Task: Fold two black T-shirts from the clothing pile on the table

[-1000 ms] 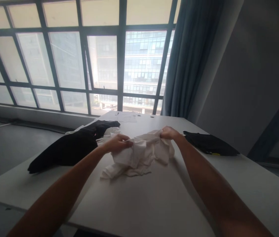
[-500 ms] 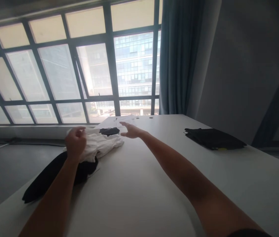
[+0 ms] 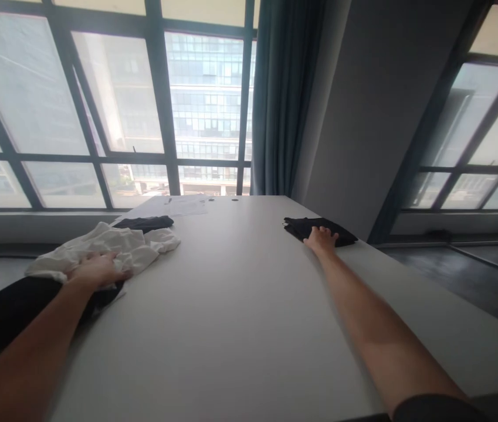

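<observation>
Left hand lay flat, fingers spread, on crumpled white garment at 9 o'clock of bench. Right hand rested open on folded black garment at 2 o'clock; grip not pinching. We judged: close fingers fully before lifting.

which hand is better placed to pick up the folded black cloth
Right, most likely. The right hand already rests on the folded black cloth at the table's far right, while the left hand lies on the white cloth across the table.
</observation>
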`<state>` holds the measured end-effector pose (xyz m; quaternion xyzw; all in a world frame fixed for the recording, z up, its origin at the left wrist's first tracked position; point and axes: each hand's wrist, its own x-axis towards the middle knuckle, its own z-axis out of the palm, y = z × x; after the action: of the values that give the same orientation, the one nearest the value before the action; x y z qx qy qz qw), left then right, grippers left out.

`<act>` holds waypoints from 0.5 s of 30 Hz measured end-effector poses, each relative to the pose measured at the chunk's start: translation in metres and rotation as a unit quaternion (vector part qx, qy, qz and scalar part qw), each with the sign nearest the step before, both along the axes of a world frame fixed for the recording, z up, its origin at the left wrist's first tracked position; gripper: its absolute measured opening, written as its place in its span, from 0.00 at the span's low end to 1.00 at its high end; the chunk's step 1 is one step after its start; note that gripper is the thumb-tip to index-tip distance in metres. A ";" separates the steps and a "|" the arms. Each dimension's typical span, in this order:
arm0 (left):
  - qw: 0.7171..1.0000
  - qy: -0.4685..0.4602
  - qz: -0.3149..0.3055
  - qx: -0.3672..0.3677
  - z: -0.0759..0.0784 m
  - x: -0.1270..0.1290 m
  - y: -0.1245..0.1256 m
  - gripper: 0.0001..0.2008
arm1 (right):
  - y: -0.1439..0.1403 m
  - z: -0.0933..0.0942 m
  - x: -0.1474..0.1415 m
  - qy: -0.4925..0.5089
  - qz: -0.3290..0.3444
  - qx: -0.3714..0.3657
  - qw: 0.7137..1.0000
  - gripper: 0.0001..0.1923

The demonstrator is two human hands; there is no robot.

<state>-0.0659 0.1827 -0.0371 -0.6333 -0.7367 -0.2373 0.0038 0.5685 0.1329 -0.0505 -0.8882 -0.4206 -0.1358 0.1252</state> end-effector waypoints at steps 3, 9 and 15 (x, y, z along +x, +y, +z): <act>0.989 0.114 0.067 -0.073 0.002 0.022 -0.010 0.35 | -0.015 -0.019 0.027 0.057 -0.018 0.005 0.998 0.24; 0.981 0.176 0.057 -0.062 0.009 0.035 -0.022 0.18 | -0.015 -0.019 0.037 0.119 -0.018 0.106 0.987 0.21; 0.981 0.165 0.063 -0.083 0.019 0.035 -0.018 0.17 | -0.008 -0.019 0.035 0.128 0.055 0.090 0.986 0.27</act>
<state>-0.0304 0.1651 -0.0178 -0.6138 -0.7817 -0.0667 0.0882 0.6036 0.1246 -0.0696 -0.8587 -0.4356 -0.0512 0.2652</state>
